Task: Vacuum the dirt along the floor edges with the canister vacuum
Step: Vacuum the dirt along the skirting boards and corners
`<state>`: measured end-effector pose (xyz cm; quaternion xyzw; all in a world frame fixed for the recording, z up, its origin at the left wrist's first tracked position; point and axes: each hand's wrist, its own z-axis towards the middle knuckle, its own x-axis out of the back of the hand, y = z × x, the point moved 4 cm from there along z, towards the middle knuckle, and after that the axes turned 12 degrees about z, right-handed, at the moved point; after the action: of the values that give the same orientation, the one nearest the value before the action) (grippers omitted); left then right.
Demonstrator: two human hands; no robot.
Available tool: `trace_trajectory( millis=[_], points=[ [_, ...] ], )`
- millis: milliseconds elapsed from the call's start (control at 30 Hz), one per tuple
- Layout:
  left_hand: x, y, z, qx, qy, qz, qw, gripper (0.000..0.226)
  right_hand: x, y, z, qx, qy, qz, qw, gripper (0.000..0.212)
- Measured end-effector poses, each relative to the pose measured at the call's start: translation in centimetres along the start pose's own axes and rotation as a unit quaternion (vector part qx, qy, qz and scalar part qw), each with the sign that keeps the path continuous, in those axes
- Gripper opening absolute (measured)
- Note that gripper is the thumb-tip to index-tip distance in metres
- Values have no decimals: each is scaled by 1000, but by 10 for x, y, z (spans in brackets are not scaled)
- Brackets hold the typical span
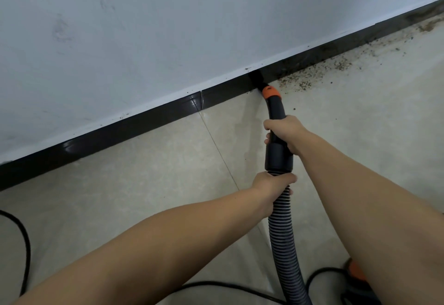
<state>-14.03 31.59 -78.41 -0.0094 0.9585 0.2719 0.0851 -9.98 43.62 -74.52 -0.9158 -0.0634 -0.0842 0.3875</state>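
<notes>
Left hand (272, 183) grips hose (284, 240), right hand (286, 134) grips wand (276, 110), its nozzle (257, 79) pointing at baseboard (144, 122).

The skirting board (149, 122) is showing as glossy black tile, throwing back pale streaks of light; the wall (168, 28) above it is looking like matt painted plaster, faintly smudged; the floor (144, 184) is reading as smooth beige tile with a dull sheen, its surface turning gritty where brown dirt (319, 71) is lying; the wand (276, 122) is appearing as smooth matt black plastic with an orange plastic collar (270, 91); the hose (283, 228) is showing ribbed grey plastic.
</notes>
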Motion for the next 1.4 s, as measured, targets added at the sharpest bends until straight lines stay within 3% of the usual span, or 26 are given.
trace_trajectory(
  millis=[400, 800, 1400],
  points=[
    [31, -42, -44, 17, 10, -11, 1000, 21, -52, 29, -46, -11, -78, -13, 997, 17],
    [-55, -45, -38, 41, -69, 93, 992, 22, 72, 57, -41, -35, 81, 48, 995, 12],
    [-17, 0, 9, 25, -35, 35, 998, 15, 29, 11, 10, -2, 22, 39, 999, 12]
  ],
)
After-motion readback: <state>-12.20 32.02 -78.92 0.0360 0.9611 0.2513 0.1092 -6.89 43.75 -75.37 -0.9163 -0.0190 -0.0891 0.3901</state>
